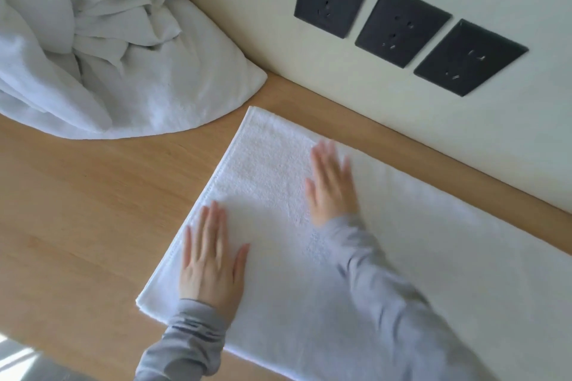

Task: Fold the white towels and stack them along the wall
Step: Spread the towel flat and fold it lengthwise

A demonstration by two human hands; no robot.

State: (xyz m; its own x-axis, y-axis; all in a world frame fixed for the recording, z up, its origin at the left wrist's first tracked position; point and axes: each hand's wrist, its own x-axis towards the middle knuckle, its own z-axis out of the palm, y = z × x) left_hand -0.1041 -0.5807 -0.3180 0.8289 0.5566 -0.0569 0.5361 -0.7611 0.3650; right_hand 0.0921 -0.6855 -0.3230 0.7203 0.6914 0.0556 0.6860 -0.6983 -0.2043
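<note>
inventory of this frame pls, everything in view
flat towel: 1, white, spread on the table beside the wall, both hands on it
towel pile: 1 heap, white, crumpled, upper left against the wall; number of towels in it unclear
table: 1, light wood, under everything
wall: 1, off-white, behind the table
sockets: 3, black, in a row on the wall
sleeves: 2, grey, on both arms
left hand: flat, open, near the towel's left edge
right hand: flat, open, blurred, further in on the towel
</note>
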